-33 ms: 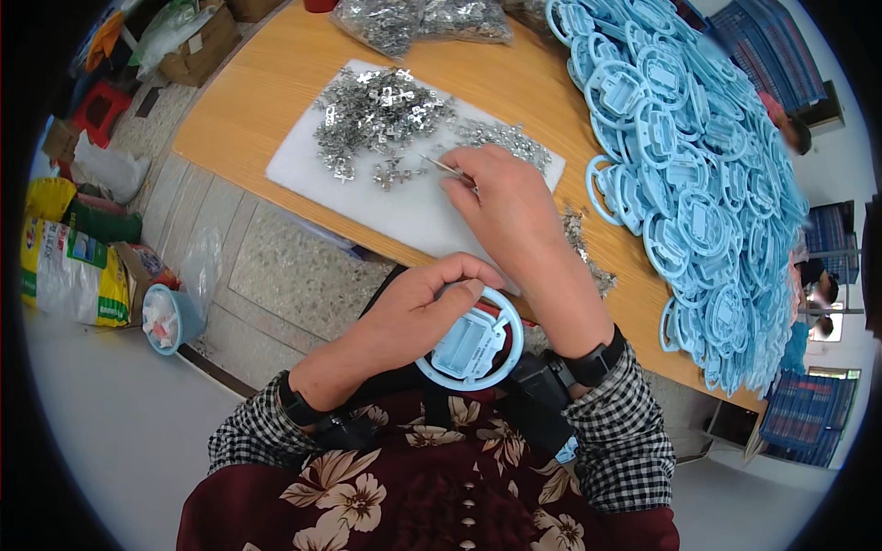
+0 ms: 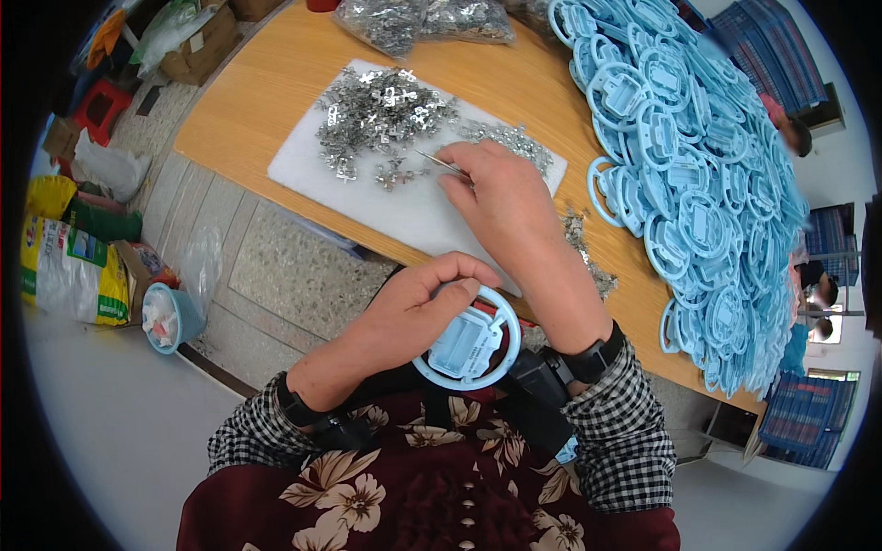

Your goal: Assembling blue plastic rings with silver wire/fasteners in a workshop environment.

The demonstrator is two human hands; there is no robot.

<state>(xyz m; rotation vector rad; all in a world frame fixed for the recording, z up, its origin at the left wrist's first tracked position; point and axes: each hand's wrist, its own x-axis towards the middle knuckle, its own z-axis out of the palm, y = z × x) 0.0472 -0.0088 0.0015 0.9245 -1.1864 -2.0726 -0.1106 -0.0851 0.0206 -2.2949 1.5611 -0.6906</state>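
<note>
Nothing much has shifted since the earlier shot, both frames are the same instant, so hands and parts sit exactly where they were; the left hand (image 2: 404, 317) is clamped on a light blue ring-shaped plastic part (image 2: 469, 344), thumb and fingers curled over its top rim, holding it low over the lap, just in front of the floral top; the right hand (image 2: 501, 197) is stretched out over the white foam pad (image 2: 413, 211) on the wooden table (image 2: 266, 101), fingers pinched together on a thin pair of tweezers (image 2: 441, 163); the tweezers' long axis runs up and to the left from the fingertips, tip aimed at the heap of small metal pieces (image 2: 381, 115), which lies just beyond the tip, so the right hand is clearly the nearer one; the blue part sits well back toward the body; big pile of the same blue parts (image 2: 698, 174) to the right; clear bags of metal bits (image 2: 413, 20) at the table's far edge; on the floor at left, a yellow and green printed sack (image 2: 69, 271), a small blue bucket (image 2: 170, 317), a red stool (image 2: 96, 106) and a cardboard box (image 2: 197, 46).
</note>
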